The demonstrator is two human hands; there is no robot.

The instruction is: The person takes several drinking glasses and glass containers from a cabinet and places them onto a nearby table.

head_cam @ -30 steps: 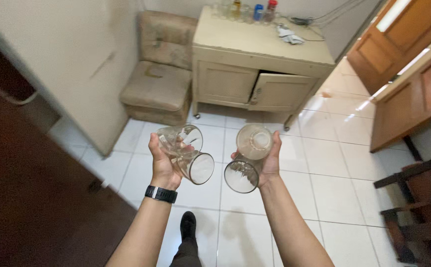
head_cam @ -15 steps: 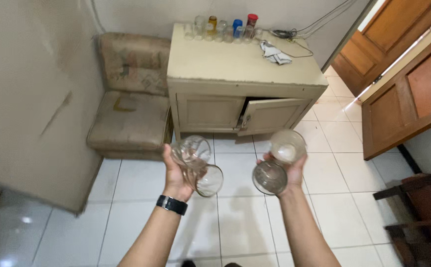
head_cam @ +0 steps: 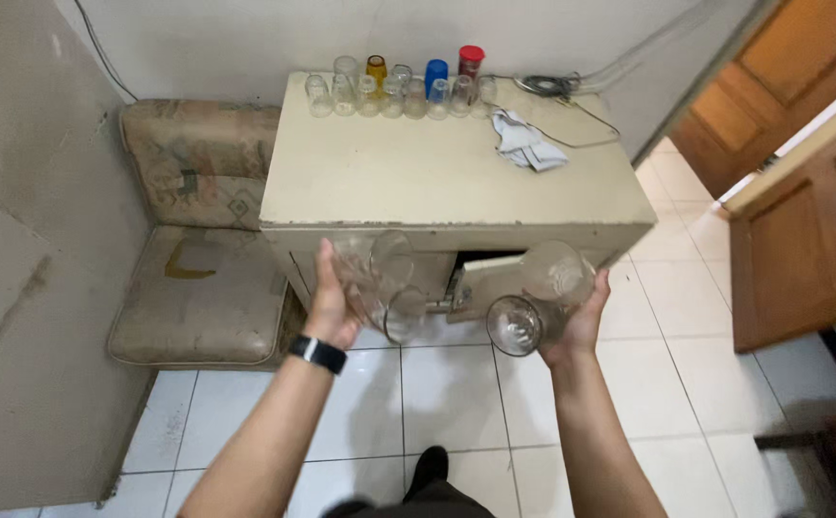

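Glasses gripped two per hand, left hand (head_cam: pixel 330 305) and right hand (head_cam: pixel 579 321), carried just before the cream cabinet (head_cam: pixel 456 187); setting down upright looks next.

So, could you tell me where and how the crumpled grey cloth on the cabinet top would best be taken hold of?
The cloth lies loose and bunched on the cream cabinet top, right of the row of glasses. Pinching its raised middle fold from straight above looks best: it lies flat, offers no edge to slide under, and a cable runs close behind it.
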